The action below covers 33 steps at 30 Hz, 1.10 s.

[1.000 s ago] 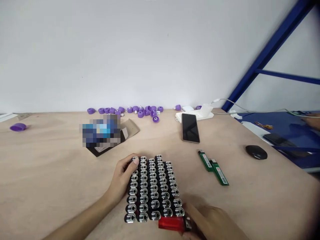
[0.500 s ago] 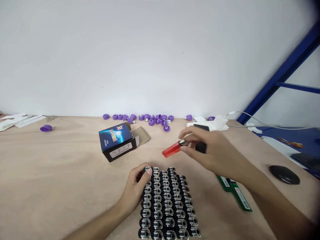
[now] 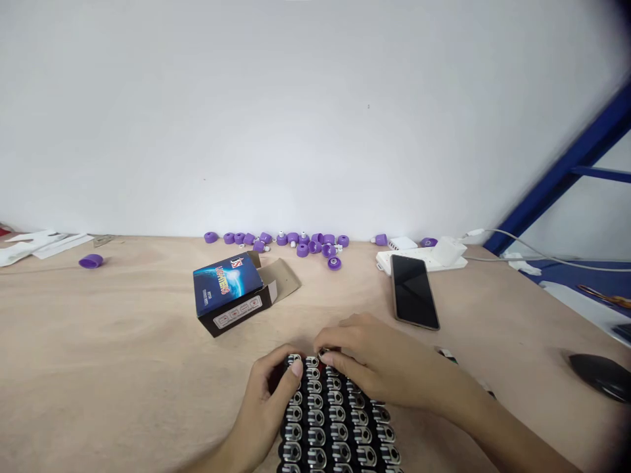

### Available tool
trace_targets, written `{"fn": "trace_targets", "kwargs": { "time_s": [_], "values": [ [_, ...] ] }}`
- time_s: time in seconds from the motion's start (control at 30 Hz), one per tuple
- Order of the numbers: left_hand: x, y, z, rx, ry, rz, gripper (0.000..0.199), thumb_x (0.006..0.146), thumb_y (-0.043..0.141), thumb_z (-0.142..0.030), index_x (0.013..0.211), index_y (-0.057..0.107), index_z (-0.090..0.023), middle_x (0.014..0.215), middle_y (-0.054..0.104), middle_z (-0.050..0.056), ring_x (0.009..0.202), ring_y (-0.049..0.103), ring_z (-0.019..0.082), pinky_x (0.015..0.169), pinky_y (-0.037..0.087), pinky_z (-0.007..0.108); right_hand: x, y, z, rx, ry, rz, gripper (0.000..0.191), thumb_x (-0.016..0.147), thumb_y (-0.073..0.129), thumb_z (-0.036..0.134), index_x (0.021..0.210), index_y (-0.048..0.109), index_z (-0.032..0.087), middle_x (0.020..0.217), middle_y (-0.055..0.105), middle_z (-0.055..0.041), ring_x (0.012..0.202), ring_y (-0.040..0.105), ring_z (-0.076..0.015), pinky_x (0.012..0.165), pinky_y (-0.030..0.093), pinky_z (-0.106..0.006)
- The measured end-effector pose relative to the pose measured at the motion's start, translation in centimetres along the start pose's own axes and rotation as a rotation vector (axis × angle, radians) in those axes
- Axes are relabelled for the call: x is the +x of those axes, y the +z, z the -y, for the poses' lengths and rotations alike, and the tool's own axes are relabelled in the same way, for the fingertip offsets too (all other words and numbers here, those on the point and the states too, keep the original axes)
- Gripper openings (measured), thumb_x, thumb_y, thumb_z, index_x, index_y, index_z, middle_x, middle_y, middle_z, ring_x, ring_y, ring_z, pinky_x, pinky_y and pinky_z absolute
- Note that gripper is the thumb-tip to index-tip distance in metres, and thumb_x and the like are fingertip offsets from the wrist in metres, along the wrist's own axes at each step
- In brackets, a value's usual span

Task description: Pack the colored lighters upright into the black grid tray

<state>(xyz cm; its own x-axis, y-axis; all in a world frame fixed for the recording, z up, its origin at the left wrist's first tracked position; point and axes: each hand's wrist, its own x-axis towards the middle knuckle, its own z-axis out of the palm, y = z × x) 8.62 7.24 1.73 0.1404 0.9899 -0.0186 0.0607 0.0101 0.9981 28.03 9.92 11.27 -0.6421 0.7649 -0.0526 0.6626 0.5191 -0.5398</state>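
Observation:
Rows of upright lighters [image 3: 335, 420] stand packed together, their metal heads facing up, in a block at the bottom middle of the view. My left hand [image 3: 263, 407] is cupped against the block's far left corner. My right hand [image 3: 369, 361] reaches over the far end, its fingertips pinching a lighter head [image 3: 323, 355]. A sliver of red plastic [image 3: 320, 366] shows just below those fingers, so this seems to be the red lighter, mostly hidden by my hand. Two green lighters [image 3: 446, 353] lie almost entirely hidden behind my right forearm.
A blue and black lighter box [image 3: 229, 292] lies on the plywood table [image 3: 123, 309] with its cardboard flap open. Behind it are several purple caps [image 3: 300, 244]. A phone [image 3: 414, 292], white charger [image 3: 421, 263] and black mouse [image 3: 601, 378] lie to the right.
My right hand has come down from above the table with the red lighter to the block's far end. The lighter is now mostly hidden. The phone has come back into view.

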Motion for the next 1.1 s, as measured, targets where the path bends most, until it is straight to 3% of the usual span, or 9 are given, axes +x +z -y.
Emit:
{"fn": "trace_targets", "kwargs": {
  "time_s": [0.17,0.4,0.53,0.67,0.87,1.1],
  "values": [
    [-0.1,0.0,0.4,0.011,-0.009,-0.022,0.044,0.083,0.062,-0.057,0.099,0.072,-0.018,0.098,0.072,0.009,0.095,0.062,0.03,0.08,0.051,0.035,0.3,0.0,-0.4,0.099,0.07,0.015,0.023,0.094,0.05,0.017,0.081,0.069,0.017,0.075,0.07,0.0005,0.067,0.059,-0.0128,0.063,0.039,-0.025],
    [-0.1,-0.1,0.4,0.007,-0.032,-0.001,0.043,0.083,0.061,-0.056,0.099,0.071,-0.018,0.098,0.071,0.009,0.092,0.062,0.029,0.078,0.05,0.034,0.3,0.0,-0.6,0.2,0.144,-0.009,0.022,0.089,0.053,0.019,0.08,0.073,0.018,0.073,0.07,0.0,0.066,0.057,-0.0125,0.06,0.039,-0.024],
    [0.1,-0.1,-0.1,0.003,-0.025,0.034,0.043,0.084,0.061,-0.057,0.097,0.071,-0.017,0.095,0.07,0.008,0.086,0.061,0.027,0.075,0.049,0.033,0.5,0.4,-0.8,0.133,0.181,-0.073,0.03,0.089,0.05,0.019,0.061,0.059,0.017,0.058,0.055,0.0024,0.056,0.046,-0.0106,0.053,0.033,-0.024],
    [0.1,0.0,-0.5,0.006,-0.025,0.062,0.044,0.084,0.059,-0.058,0.091,0.071,-0.016,0.085,0.068,0.007,0.082,0.06,0.025,0.073,0.049,0.032,0.5,0.7,-0.9,0.092,0.156,-0.096,0.031,0.089,0.049,0.019,0.058,0.051,0.017,0.056,0.049,0.004,0.053,0.041,-0.0092,0.05,0.028,-0.024],
    [0.0,-0.1,-0.4,0.014,-0.038,0.027,0.043,0.085,0.058,-0.056,0.095,0.071,-0.016,0.087,0.068,0.007,0.085,0.06,0.026,0.077,0.049,0.033,0.4,0.6,-0.7,-0.096,0.141,-0.125,0.032,0.09,0.049,0.015,0.059,0.049,0.017,0.054,0.053,0.0033,0.051,0.041,-0.0086,0.051,0.024,-0.025],
    [-0.1,-0.1,-0.1,0.006,-0.028,0.017,0.041,0.084,0.06,-0.055,0.093,0.071,-0.017,0.092,0.07,0.008,0.088,0.061,0.027,0.078,0.049,0.034,0.1,0.1,-0.3,-0.071,0.091,-0.045,0.029,0.084,0.056,0.014,0.056,0.05,0.017,0.055,0.059,0.0028,0.052,0.046,-0.0092,0.051,0.026,-0.025]
  ]
}}
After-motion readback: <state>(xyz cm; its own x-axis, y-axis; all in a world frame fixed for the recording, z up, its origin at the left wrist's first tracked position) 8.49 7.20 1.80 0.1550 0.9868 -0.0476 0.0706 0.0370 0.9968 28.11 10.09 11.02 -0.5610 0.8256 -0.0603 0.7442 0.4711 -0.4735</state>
